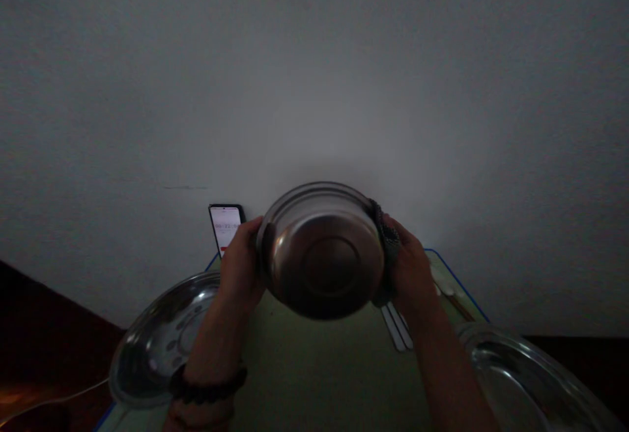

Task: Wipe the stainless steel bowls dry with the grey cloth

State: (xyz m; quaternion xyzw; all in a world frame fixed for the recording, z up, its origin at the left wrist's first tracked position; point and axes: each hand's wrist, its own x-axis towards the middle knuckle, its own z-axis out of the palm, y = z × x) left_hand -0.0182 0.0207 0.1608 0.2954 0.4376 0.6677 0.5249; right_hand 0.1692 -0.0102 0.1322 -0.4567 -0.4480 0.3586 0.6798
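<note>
I hold a round steel bowl [324,255] up in front of me, its outer underside turned toward me. My left hand [240,263] grips its left rim with the fingers curled round the edge. My right hand [410,265] grips the right rim and presses a dark grey cloth or scrubbing pad [388,242] against it. A dark bead bracelet sits on my left wrist.
A pale green table [314,366] with a blue edge lies below. A large steel basin [157,343] stands at the left, another steel basin [525,379] at the lower right. A lit phone [225,225] leans on the grey wall. White chopsticks [397,327] lie right of centre.
</note>
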